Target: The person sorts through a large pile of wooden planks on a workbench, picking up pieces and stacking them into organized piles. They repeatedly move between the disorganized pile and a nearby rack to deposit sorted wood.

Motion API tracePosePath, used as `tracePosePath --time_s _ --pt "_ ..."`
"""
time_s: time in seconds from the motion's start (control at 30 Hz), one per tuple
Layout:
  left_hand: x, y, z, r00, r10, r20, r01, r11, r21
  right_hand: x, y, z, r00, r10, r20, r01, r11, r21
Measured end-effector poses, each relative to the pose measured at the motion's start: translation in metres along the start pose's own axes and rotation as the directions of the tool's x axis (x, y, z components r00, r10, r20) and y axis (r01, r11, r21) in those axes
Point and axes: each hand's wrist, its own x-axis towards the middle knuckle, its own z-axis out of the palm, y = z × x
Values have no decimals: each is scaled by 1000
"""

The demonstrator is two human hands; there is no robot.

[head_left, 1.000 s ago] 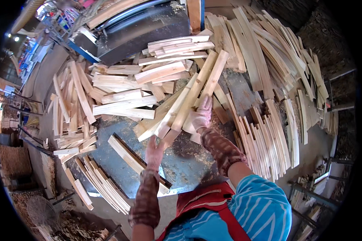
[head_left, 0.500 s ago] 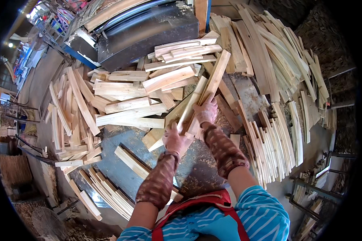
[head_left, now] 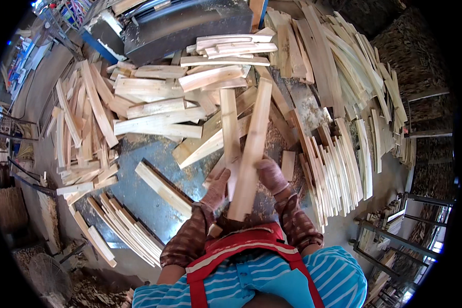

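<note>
Both my hands wear pale gloves, with brown patterned sleeves over the forearms. My right hand (head_left: 272,174) grips the right edge of a long wooden board (head_left: 252,146), which points away from me and ends close to my red apron (head_left: 241,241). Just left of it, my left hand (head_left: 218,190) is closed at the near end of a narrower board (head_left: 230,123). The long board overlaps that near end, so part of the left hand's hold is hidden. Beneath the far parts of both boards lie other loose pieces (head_left: 205,146).
A jumbled heap of boards (head_left: 156,108) fills the far left, below a dark metal machine (head_left: 190,31). Rows of narrow strips stand at the right (head_left: 339,174) and lie at the near left (head_left: 126,226). One thick board (head_left: 164,187) rests on the grey metal surface (head_left: 133,187).
My hands have drawn the two boards toward my body and turned them more upright in the picture. The boards are further apart at their far ends. My right hand has moved nearer to me.
</note>
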Motion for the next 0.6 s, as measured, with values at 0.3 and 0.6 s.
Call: tracePosePath --time_s 0.3,0.6 --pt "-48 -67 6 998 -55 43 31 900 435 -21 84 -20 946 -173 -276 -7 836 -549" --pt "-113 -58 -114 278 531 -800 254 763 595 -59 104 55 971 240 -7 -176 692 -701"
